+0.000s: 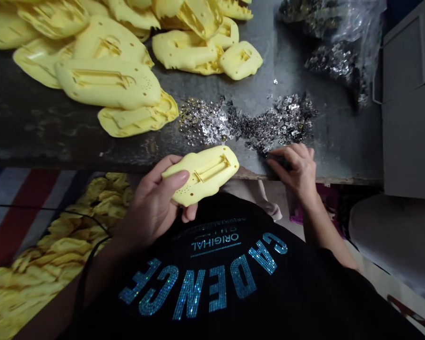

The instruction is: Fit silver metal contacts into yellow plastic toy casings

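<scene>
My left hand (156, 198) grips a yellow plastic shell (212, 172), thumb on top and fingers underneath. A rectangular battery compartment, speaker holes and screw holes show on its upper face. At the table's front edge, my right hand (297, 167) has its thumb and forefinger close together by the near side of a pile of small shiny metal contact pieces (272, 123). Whatever is between those fingertips, if anything, is too small and dark to make out.
More yellow shells (109, 80) are heaped on the dark table (340, 141) at the back left. A clear plastic bag (364, 33) with metal pieces lies at the back right, near a grey cabinet (411, 118). Below left, many yellow parts (56, 264) fill a striped sack (28, 203).
</scene>
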Action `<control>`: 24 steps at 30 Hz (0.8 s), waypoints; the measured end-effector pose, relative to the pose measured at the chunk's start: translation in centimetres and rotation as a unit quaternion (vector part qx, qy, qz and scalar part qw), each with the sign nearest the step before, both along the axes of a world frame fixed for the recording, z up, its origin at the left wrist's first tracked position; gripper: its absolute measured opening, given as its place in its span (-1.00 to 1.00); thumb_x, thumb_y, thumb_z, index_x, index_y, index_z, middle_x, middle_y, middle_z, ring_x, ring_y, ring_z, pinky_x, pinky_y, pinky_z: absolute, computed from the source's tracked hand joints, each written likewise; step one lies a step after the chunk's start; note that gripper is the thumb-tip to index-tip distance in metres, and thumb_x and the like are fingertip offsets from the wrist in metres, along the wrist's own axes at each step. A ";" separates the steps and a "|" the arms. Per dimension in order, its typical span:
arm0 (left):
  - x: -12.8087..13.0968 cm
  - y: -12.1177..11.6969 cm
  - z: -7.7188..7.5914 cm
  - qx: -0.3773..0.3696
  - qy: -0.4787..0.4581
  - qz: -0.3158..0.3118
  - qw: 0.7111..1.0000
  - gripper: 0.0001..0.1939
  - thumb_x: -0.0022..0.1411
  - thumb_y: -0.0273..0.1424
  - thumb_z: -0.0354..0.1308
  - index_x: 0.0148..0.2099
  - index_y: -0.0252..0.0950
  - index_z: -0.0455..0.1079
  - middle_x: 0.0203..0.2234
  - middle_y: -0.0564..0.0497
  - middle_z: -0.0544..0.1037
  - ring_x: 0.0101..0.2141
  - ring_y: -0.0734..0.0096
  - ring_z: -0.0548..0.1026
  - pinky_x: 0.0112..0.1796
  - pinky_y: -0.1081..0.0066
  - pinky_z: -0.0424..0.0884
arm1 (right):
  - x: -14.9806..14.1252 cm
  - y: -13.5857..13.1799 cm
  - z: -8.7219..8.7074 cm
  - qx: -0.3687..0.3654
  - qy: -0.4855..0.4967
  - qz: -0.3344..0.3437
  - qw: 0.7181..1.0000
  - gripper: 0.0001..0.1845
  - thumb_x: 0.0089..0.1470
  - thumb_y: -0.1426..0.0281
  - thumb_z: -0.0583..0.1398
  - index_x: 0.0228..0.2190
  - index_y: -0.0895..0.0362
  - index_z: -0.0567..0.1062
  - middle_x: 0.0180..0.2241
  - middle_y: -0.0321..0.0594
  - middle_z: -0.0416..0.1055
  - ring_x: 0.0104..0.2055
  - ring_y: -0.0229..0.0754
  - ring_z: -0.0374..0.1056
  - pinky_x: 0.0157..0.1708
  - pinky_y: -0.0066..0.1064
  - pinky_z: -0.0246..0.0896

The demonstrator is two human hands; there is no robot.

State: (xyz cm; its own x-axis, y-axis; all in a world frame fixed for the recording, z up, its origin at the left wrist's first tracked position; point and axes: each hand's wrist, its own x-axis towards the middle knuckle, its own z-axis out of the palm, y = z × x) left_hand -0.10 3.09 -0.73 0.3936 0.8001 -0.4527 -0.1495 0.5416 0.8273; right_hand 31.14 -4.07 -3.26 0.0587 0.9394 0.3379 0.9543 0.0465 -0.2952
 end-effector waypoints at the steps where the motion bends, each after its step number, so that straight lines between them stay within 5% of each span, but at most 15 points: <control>1: 0.1 0.0 -0.1 0.002 -0.003 -0.005 1.000 -0.57 0.20 -0.16 0.46 -0.08 -0.18 0.31 -0.43 0.15 0.58 -0.74 0.39 0.45 -0.83 0.48 0.27 | -0.4 0.4 -0.2 -0.007 -0.019 -0.004 1.000 -0.81 0.40 0.16 0.31 -0.09 -0.02 0.61 -0.18 -0.24 0.62 -0.08 0.01 0.46 -0.04 -0.13 0.16; 7: 0.2 -0.2 -0.2 0.021 -0.019 -0.026 0.999 -0.63 0.27 -0.18 0.40 -0.09 -0.19 0.29 -0.51 0.15 0.57 -0.77 0.38 0.45 -0.82 0.51 0.28 | -0.5 1.6 -0.6 0.002 -0.069 -0.006 0.998 -0.81 0.47 0.21 0.22 -0.18 -0.01 0.60 -0.25 -0.23 0.60 -0.14 -0.01 0.42 -0.06 -0.14 0.14; 14: 0.4 -0.2 0.2 0.011 -0.006 -0.026 1.000 -0.64 0.27 -0.22 0.39 -0.10 -0.20 0.28 -0.48 0.16 0.57 -0.75 0.40 0.45 -0.80 0.51 0.29 | 2.4 -0.5 0.7 -0.015 0.107 -0.038 0.993 -0.87 0.35 0.25 0.29 -0.26 -0.01 0.61 -0.26 -0.25 0.67 -0.16 -0.03 0.55 -0.05 -0.13 0.27; 18: 0.6 -0.2 0.0 0.009 -0.018 -0.041 0.999 -0.66 0.29 -0.23 0.39 -0.08 -0.21 0.30 -0.41 0.14 0.60 -0.74 0.42 0.46 -0.79 0.50 0.31 | 3.1 -0.1 0.8 -0.063 0.115 -0.025 0.991 -0.87 0.30 0.24 0.31 -0.26 0.00 0.64 -0.25 -0.21 0.68 -0.12 0.01 0.58 -0.05 -0.12 0.28; 24: 0.6 -0.2 0.0 0.014 -0.027 -0.045 0.999 -0.66 0.30 -0.26 0.37 -0.06 -0.20 0.27 -0.44 0.14 0.59 -0.73 0.42 0.47 -0.79 0.50 0.31 | 3.3 -0.6 0.6 0.007 0.093 -0.082 0.992 -0.90 0.31 0.33 0.29 -0.20 -0.01 0.65 -0.20 -0.26 0.69 -0.12 -0.02 0.58 0.02 -0.11 0.24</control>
